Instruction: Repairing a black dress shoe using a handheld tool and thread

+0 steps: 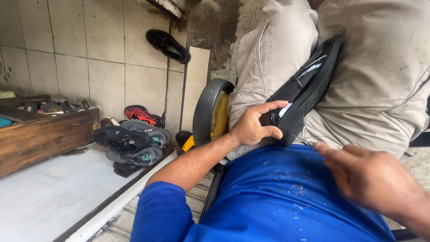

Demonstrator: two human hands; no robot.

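While the person sat with knees drawn up in pale trousers (380, 76), a glossy black shoe (304, 87) lay wedged between the thighs, sole edge turned outward, apparently so the legs could clamp it and leave both hands free. The left hand (253, 125) curled around the toe end of the shoe, thumb over the shiny upper and fingers bent under the sole rim, bracing it against the lap. The right hand (371, 177) was near the same end of the shoe, its fingertips pressed together on a thin metal tool (308, 143), perhaps a needle or awl, whose point sat close to the sole edge; whether thread ran from it was too fine to tell. A blue shirt (277, 197) filled the lower view just below the work.

Room to move was tight: the thighs closed in on both sides of the shoe, and only the gap toward the belly stayed open for the right hand. A black curved rim with yellow behind it (208, 112) stood just left of the knee. Farther left, a heap of worn trainers (134, 139) lay beside a wooden crate (45, 134) on a pale surface (45, 197), well apart from the hands. Another black shoe (168, 45) lay on the tiled floor (89, 45).
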